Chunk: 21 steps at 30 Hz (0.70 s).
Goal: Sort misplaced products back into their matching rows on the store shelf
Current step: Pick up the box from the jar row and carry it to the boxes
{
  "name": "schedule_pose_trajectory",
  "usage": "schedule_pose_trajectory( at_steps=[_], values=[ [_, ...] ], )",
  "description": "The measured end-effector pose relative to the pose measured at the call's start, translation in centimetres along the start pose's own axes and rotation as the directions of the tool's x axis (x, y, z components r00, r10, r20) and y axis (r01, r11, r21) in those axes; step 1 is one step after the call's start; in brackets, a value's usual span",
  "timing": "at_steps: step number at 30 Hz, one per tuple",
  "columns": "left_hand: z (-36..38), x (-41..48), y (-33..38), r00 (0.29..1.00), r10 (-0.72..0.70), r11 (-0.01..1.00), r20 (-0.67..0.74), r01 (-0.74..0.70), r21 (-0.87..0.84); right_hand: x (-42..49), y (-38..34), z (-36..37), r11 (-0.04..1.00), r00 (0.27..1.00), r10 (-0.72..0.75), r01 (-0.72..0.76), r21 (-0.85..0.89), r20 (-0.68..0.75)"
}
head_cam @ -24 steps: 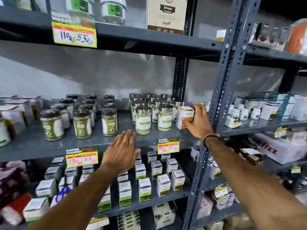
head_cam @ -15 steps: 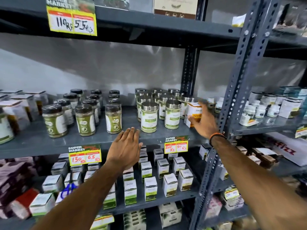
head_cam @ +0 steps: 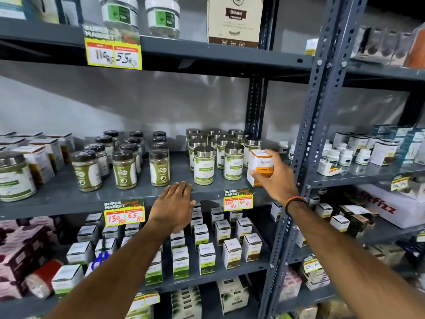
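Observation:
A white and orange box marked Turmeric [head_cam: 261, 164] is gripped by my right hand [head_cam: 278, 178] at the right end of the middle shelf [head_cam: 69, 196], just in front of the steel-lidded green-label jars [head_cam: 203, 165]. The box looks tilted and slightly raised off the shelf. My left hand [head_cam: 175, 207] is flat and open, fingers resting at the shelf's front edge below the jars. To the left stand dark-lidded jars of green powder [head_cam: 124, 169]. Rows of small white and green boxes [head_cam: 207, 257] fill the shelf below.
A grey perforated upright post [head_cam: 305, 157] stands just right of my right hand. Beyond it, small white bottles [head_cam: 342, 156] and boxes fill the neighbouring shelf. Yellow price tags [head_cam: 124, 214] hang on the shelf edges. Jars and a brown box [head_cam: 234, 19] sit on the top shelf.
My right hand has closed around the Turmeric box and drawn it forward and a little out from beside the steel-lidded jars. My left hand has stayed at the shelf edge.

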State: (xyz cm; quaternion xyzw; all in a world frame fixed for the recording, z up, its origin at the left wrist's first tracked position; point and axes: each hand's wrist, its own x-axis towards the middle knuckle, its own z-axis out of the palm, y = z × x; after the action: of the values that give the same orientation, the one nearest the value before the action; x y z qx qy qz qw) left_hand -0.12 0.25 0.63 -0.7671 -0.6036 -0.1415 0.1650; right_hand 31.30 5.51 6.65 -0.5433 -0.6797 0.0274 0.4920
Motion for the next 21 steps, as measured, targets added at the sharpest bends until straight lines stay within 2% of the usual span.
schedule_pose_trajectory(
  at_steps=[5,9,15,18,21],
  values=[
    [-3.7,-5.5,-0.8,1.000,0.018,0.997,-0.017,-0.019,-0.073,-4.7,-5.9,0.0,0.993,0.996,-0.073,0.068,0.100,0.053],
    [-6.1,-11.6,-5.1,0.998,-0.026,0.999,-0.056,0.023,-0.041,-8.1,-12.1,3.0,0.971,0.978,-0.179,0.157,0.180,0.111],
    [-10.5,-20.2,-18.7,0.974,-0.188,0.982,-0.124,0.184,-0.036,-12.2,-23.3,11.5,0.915,0.932,-0.310,0.240,0.323,0.188],
    [-12.3,-24.3,-26.6,0.945,-0.286,0.958,-0.158,0.282,-0.044,-13.9,-29.3,16.5,0.905,0.928,-0.324,0.248,0.344,0.182],
    [-13.3,-27.2,-33.6,0.929,-0.311,0.950,-0.199,0.307,-0.052,-14.9,-34.5,21.1,0.900,0.933,-0.301,0.210,0.383,0.197]
  ],
)
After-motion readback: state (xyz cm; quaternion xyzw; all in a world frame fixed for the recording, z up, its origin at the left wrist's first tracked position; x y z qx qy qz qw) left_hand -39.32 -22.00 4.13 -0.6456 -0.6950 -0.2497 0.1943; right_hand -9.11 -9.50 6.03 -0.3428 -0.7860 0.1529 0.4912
